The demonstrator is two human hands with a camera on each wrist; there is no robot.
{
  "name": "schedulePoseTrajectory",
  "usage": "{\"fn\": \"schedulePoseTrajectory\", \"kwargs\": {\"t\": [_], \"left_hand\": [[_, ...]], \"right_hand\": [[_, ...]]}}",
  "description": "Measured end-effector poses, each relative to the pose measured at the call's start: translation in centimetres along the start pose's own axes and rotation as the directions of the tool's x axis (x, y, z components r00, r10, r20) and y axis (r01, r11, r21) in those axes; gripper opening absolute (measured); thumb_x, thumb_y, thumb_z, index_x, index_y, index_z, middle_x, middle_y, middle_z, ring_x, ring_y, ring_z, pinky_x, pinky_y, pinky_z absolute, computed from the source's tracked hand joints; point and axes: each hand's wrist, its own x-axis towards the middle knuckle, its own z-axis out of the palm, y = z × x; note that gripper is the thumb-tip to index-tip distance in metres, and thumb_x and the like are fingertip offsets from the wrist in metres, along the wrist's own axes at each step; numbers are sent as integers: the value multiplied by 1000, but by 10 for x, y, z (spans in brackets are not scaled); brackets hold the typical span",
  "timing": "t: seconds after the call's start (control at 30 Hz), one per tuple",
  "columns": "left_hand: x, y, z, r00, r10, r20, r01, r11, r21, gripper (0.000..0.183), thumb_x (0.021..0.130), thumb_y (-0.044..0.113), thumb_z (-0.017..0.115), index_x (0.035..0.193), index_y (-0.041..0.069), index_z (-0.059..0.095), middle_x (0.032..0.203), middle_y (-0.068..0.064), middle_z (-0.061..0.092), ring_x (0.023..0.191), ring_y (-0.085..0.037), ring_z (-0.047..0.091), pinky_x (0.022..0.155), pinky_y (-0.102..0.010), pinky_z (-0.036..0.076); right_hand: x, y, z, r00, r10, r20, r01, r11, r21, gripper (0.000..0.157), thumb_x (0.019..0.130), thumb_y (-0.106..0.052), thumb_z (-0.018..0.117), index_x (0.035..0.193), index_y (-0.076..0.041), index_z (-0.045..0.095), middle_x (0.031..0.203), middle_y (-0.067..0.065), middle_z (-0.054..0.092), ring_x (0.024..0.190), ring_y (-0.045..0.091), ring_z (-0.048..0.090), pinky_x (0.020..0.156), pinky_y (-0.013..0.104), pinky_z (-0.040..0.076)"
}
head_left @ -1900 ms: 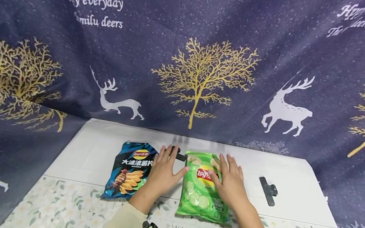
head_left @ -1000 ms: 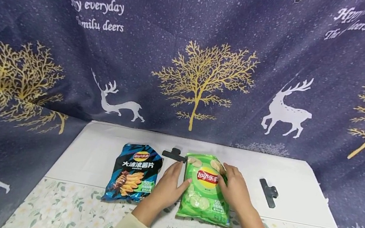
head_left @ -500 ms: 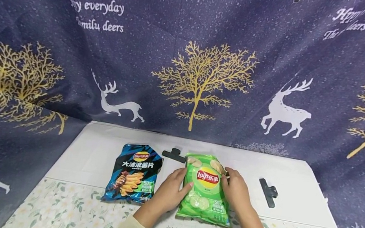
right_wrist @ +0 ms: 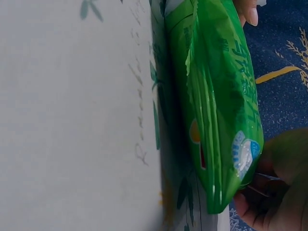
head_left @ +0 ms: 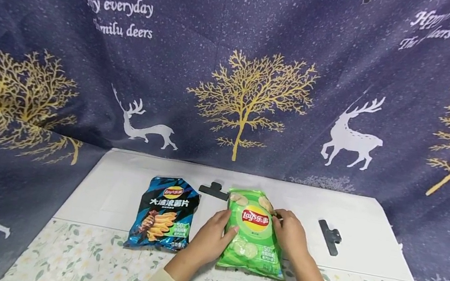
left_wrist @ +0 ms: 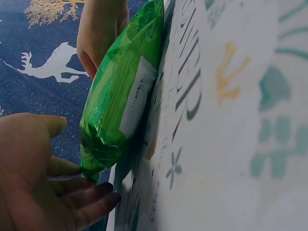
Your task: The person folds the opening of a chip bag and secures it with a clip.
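Observation:
A green bag of potato chips (head_left: 250, 243) lies face up at the middle of the table between both hands. My left hand (head_left: 211, 236) is at its left edge; in the left wrist view the fingers are extended, fingertips by the bag's edge and the thumb apart from it. My right hand (head_left: 290, 234) grips the right edge near the top, its fingers curled there in the right wrist view; some fingertips are hidden. A blue and black bag of potato chips (head_left: 163, 214) lies to the left of my left hand.
One black bag clip (head_left: 214, 190) lies behind the bags, almost touching the green bag's top left corner. Another black bag clip (head_left: 330, 237) is to the right of my right hand. A dark blue curtain (head_left: 233, 88) with deer and trees hangs behind the table (head_left: 351, 209).
Both hands have drawn back from farther up, the left from over the blue bag's edge to the green bag's left side. The right hand's fingers have curled in at the right edge.

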Motion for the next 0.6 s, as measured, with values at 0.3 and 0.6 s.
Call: {"fn": "schedulePoseTrajectory", "kwargs": {"t": [0.3, 0.6], "left_hand": [[-3, -1, 1, 1000, 3, -31, -4, 1000, -15, 68, 106, 48, 43, 158, 4, 33, 160, -16, 38, 147, -36, 40, 119, -52, 36], [-1, 8, -7, 986, 12, -167, -17, 1000, -25, 59, 105, 36, 52, 155, 7, 40, 154, -13, 45, 142, -33, 45, 115, -52, 42]], "right_hand": [[1, 1, 1, 998, 30, -53, -28, 999, 34, 26, 99, -14, 59, 120, 0, 68, 109, 18, 71, 94, 31, 69, 83, 49, 57], [-1, 0, -4, 994, 38, -107, -30, 997, 69, 24, 99, -14, 58, 117, -3, 70, 111, 17, 72, 93, 30, 70, 83, 49, 57]]}}
